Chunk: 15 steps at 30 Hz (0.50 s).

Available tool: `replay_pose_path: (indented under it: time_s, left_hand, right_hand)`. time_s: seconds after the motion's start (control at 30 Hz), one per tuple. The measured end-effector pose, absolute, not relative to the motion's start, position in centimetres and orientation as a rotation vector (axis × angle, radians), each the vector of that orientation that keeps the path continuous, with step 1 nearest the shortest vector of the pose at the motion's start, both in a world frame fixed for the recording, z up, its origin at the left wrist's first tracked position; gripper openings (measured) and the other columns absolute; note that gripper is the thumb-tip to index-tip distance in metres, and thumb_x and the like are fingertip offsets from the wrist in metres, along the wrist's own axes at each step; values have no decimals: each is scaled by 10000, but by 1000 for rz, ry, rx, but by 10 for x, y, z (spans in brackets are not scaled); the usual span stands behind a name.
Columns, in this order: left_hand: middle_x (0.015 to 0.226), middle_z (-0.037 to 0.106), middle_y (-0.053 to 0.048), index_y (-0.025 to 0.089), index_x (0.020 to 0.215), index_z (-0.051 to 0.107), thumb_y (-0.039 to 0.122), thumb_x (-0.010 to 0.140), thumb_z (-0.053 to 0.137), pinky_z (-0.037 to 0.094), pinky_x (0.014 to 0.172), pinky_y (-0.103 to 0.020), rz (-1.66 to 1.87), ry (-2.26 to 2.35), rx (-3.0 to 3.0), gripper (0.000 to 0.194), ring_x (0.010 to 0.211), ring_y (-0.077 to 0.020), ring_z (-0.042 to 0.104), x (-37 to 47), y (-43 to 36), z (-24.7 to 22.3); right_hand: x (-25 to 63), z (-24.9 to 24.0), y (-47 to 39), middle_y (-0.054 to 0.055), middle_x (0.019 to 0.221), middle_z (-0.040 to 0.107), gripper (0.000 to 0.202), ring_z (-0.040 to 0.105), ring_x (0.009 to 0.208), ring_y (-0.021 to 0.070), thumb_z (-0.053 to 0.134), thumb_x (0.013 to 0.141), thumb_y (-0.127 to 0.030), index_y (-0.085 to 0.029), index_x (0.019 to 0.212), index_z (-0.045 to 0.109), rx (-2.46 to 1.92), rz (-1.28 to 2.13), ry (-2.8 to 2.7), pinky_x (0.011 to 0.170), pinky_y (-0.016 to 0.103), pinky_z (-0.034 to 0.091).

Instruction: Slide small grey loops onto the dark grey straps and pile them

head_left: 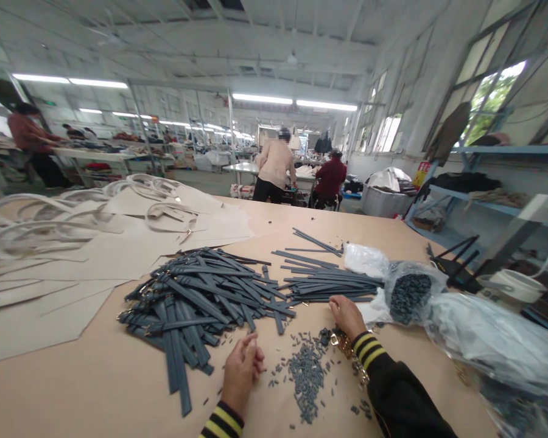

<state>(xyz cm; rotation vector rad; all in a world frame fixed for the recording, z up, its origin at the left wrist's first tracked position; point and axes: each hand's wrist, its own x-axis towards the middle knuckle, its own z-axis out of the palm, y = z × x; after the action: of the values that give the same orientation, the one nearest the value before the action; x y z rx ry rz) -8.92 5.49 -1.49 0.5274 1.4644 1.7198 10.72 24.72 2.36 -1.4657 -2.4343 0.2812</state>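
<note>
My left hand (244,365) is over the table at front centre, fingers curled and thumb pressed in. Whatever it may hold is too small to make out. To its upper left lies a big heap of dark grey straps (205,292), several with metal buckles. My right hand (348,316) hangs with bent fingers just below a flatter bundle of plain dark strips (324,286). Its fingertips look closed, and their contents are hidden. Below that wrist are gold-coloured metal buckles (344,347). Between both hands spreads a pile of small dark loops (307,377).
Beige flat panels with looped handles (86,243) cover the table's left side. On the right are a clear bag of dark pieces (411,295), a large plastic bag (497,340) and a white bucket (516,286). Co-workers (276,161) stand and sit beyond the table.
</note>
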Motion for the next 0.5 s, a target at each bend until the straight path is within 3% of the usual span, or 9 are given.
replay_pose_path:
  time_s: [0.13,0.33,0.5]
  left_hand:
    - [524,509,44,135,898,484,452,734,466,334,312,-159,1612,1514,715,357,379,-74,456,-81,59,-25]
    - [546,511,38,149,865,497,443,766,433,326,312,-152,1554,1545,814,316,369,-61,442,-87,59,-27]
    - [551,505,38,151,851,493,426,782,414,326,313,-144,1512,1573,866,295,375,-58,444,-84,59,-28]
  right_hand:
    - [91,13,270,84,1019,579,225,497,912,203,467,788,-211,-184,978,585,-1516,86,-2503,750,275,343]
    - [86,13,265,52,865,563,93,462,858,213,538,732,-188,-205,816,573,-1425,-116,-2630,688,284,308]
    - [92,27,248,37,835,546,108,458,830,171,495,734,-104,-175,812,522,-1261,-225,-2705,708,255,284]
